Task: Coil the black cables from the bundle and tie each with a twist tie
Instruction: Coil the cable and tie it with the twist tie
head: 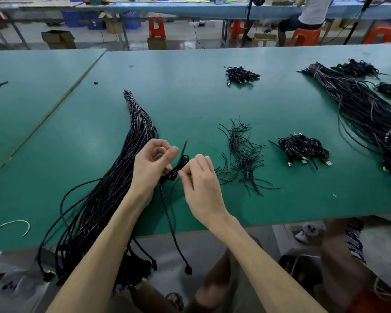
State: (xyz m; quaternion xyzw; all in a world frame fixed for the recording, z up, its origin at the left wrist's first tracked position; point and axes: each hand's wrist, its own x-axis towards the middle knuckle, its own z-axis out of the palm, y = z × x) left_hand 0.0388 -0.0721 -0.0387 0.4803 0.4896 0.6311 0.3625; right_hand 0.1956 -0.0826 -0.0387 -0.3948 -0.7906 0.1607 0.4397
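Your left grip [149,168] and right grip [201,186] meet at the centre of the frame, just above the green worktop [190,98]. Both grasp one small coiled cable [178,166]: the left curls round its lower end and the right pinches its middle with the fingertips. The coil's long axis slants from lower left to upper right. A short free end pokes toward the top of the frame, and a tail drops past the near worktop edge to a plug [188,270] hanging below. Whether a tie is round the coil is hard to make out, dark against dark. Left of your hands lies the long bundle [131,143], its tied tip pointing to the top of the frame and its lower ends partly hidden by your left forearm. To the right lie loose twist ties [242,154], then a heap of finished coils [303,150]. A second bundle [359,109] is cut off at the right edge. The label on a cardboard box [264,40] at the top is too small to read.
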